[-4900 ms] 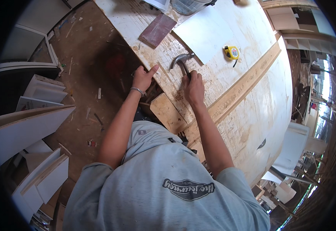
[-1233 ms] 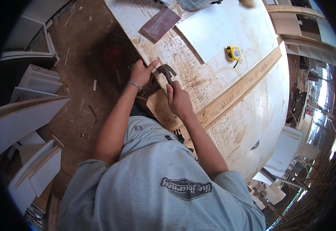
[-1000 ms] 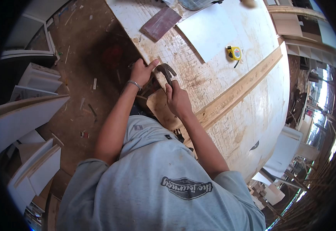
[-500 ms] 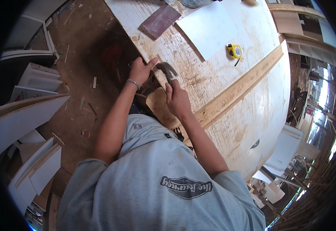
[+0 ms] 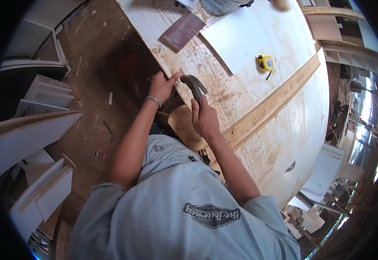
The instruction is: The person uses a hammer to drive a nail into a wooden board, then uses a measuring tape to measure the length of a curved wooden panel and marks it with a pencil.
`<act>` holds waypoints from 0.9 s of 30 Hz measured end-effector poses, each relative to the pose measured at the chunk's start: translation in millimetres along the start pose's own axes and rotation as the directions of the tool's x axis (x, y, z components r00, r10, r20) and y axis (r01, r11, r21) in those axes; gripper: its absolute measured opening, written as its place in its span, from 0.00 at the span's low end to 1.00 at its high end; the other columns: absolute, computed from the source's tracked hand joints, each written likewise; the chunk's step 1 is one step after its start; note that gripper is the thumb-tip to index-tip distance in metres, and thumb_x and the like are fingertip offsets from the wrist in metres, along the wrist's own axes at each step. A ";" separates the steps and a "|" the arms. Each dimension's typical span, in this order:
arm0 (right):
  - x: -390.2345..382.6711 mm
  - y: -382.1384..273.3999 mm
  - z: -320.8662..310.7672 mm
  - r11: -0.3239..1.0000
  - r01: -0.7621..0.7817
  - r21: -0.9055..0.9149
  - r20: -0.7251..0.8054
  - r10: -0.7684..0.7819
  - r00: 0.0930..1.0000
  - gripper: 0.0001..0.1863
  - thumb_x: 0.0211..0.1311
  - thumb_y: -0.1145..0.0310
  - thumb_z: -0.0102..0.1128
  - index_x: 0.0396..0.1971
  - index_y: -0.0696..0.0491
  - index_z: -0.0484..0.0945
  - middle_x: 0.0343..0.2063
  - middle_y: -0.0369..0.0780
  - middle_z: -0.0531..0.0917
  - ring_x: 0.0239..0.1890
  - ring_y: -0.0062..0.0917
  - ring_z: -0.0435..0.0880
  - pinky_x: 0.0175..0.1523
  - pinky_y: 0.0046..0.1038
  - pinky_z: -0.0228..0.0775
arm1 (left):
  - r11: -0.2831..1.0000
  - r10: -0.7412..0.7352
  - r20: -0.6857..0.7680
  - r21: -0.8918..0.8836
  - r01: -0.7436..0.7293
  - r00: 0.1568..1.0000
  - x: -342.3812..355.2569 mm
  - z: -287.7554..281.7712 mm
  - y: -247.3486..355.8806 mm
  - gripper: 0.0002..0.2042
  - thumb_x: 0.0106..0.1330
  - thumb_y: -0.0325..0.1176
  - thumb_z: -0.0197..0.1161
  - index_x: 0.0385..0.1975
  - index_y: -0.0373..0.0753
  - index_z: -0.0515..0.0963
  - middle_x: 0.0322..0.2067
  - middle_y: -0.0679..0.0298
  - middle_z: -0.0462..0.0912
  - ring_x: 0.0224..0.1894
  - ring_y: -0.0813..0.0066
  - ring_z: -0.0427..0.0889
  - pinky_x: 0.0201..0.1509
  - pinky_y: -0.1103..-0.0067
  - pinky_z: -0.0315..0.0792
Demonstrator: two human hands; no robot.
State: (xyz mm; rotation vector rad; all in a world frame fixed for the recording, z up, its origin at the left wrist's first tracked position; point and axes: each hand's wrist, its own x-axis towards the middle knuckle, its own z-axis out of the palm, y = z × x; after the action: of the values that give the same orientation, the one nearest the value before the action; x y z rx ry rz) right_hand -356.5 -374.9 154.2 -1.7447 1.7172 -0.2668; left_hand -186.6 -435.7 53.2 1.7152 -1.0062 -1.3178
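Beyond the lettered shirt (image 5: 163,203), right hand (image 5: 206,118) grips hammer (image 5: 193,84); left hand (image 5: 160,88), state unclear.

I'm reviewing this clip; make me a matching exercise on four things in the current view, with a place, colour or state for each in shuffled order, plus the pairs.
Column one
1. hammer
2. tape measure
3. rectangular slab
4. left hand

Column two
A. dark reddish-brown, lying left of the white panel
B. at the edge of the table, thumb near a metal tool head
C. yellow and black
D. gripped in the right hand

Right pairs: 1-D, 2-C, 3-A, 4-B
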 end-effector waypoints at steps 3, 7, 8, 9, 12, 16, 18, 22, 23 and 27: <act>0.2 2.1 2.2 1.000 -0.022 -0.010 0.035 0.023 0.999 0.15 0.77 0.57 0.47 0.39 0.55 0.67 0.20 0.59 0.78 0.27 0.61 0.78 0.31 0.55 0.66 | 0.997 -0.046 0.014 -0.061 0.047 0.999 -1.0 -0.3 3.7 0.24 0.64 0.48 0.73 0.33 0.26 0.80 0.31 0.52 0.86 0.33 0.72 0.82 0.41 0.72 0.77; 2.3 -5.3 -8.5 0.999 -0.025 -0.023 0.021 0.026 0.999 0.15 0.77 0.56 0.47 0.39 0.55 0.67 0.21 0.59 0.78 0.27 0.61 0.78 0.32 0.56 0.66 | 0.996 0.001 0.003 -0.089 -0.001 1.000 1.1 -2.0 1.9 0.24 0.64 0.48 0.72 0.34 0.26 0.80 0.32 0.52 0.86 0.35 0.73 0.82 0.42 0.72 0.76; -0.7 -3.2 -5.8 0.999 -0.024 -0.022 0.009 0.024 1.000 0.15 0.77 0.56 0.47 0.39 0.55 0.67 0.20 0.59 0.78 0.27 0.61 0.78 0.32 0.56 0.66 | 0.996 -0.022 0.017 -0.082 0.024 1.000 -2.9 -3.6 11.3 0.24 0.64 0.47 0.72 0.34 0.26 0.80 0.32 0.53 0.86 0.35 0.74 0.82 0.42 0.72 0.76; -3.3 -1.1 -3.4 1.000 -0.023 -0.020 -0.003 0.023 1.000 0.15 0.77 0.56 0.46 0.39 0.55 0.67 0.20 0.59 0.78 0.27 0.60 0.78 0.32 0.56 0.66 | 0.996 -0.046 0.030 -0.075 0.048 0.999 -6.1 -4.1 18.3 0.24 0.64 0.47 0.73 0.34 0.26 0.80 0.32 0.53 0.86 0.35 0.74 0.82 0.42 0.72 0.76; 3.7 -1.6 -3.2 0.996 -0.020 -0.082 0.064 0.025 0.998 0.15 0.77 0.56 0.47 0.40 0.55 0.67 0.20 0.59 0.78 0.28 0.60 0.79 0.32 0.56 0.67 | 0.984 -0.010 0.019 -0.179 0.013 1.000 4.6 1.6 -11.0 0.24 0.64 0.47 0.73 0.34 0.26 0.80 0.32 0.53 0.86 0.34 0.74 0.82 0.42 0.73 0.76; -6.5 -1.5 -1.4 0.999 -0.003 -0.049 -0.006 0.003 1.000 0.14 0.76 0.57 0.48 0.41 0.55 0.67 0.21 0.58 0.79 0.28 0.60 0.79 0.33 0.55 0.68 | 0.986 -0.033 0.024 -0.160 0.036 0.999 2.7 1.2 -6.7 0.23 0.64 0.47 0.73 0.34 0.26 0.80 0.32 0.54 0.86 0.35 0.75 0.82 0.42 0.73 0.76; -9.8 1.8 1.1 0.997 0.013 -0.071 -0.002 -0.013 1.000 0.14 0.76 0.57 0.49 0.41 0.55 0.67 0.22 0.58 0.79 0.28 0.59 0.79 0.33 0.55 0.68 | 0.981 -0.023 0.029 -0.194 0.028 0.999 4.3 2.0 -10.0 0.23 0.64 0.46 0.73 0.35 0.25 0.80 0.33 0.54 0.86 0.35 0.75 0.81 0.42 0.74 0.76; -11.1 4.1 5.0 0.998 -0.001 -0.062 0.001 0.001 1.000 0.14 0.76 0.58 0.49 0.41 0.54 0.68 0.23 0.57 0.80 0.28 0.59 0.79 0.33 0.55 0.68 | 0.980 -0.091 0.041 -0.173 0.097 0.995 -0.5 -1.8 1.5 0.23 0.64 0.46 0.73 0.35 0.26 0.79 0.34 0.54 0.85 0.36 0.75 0.80 0.42 0.74 0.76; -10.2 8.3 6.3 0.998 0.015 -0.059 0.003 -0.015 1.000 0.14 0.76 0.58 0.49 0.41 0.54 0.68 0.23 0.57 0.80 0.28 0.59 0.79 0.33 0.54 0.68 | 0.980 -0.124 0.053 -0.147 0.131 0.991 -4.5 -5.2 16.9 0.23 0.64 0.46 0.73 0.35 0.26 0.79 0.34 0.55 0.85 0.36 0.75 0.80 0.42 0.74 0.76; -3.4 7.0 2.1 0.992 -0.018 -0.122 0.071 0.027 0.997 0.14 0.76 0.58 0.50 0.41 0.54 0.68 0.23 0.57 0.80 0.29 0.58 0.80 0.33 0.53 0.68 | 0.970 -0.167 0.078 -0.166 0.178 0.983 -1.4 -5.5 10.2 0.23 0.63 0.47 0.73 0.35 0.27 0.78 0.34 0.56 0.84 0.36 0.76 0.79 0.42 0.74 0.76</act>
State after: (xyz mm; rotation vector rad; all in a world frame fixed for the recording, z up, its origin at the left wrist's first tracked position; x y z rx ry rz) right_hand -361.4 -370.5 149.6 -1.7981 1.7306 -0.0893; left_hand -183.0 -438.2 64.0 1.6674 -0.7658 -1.5323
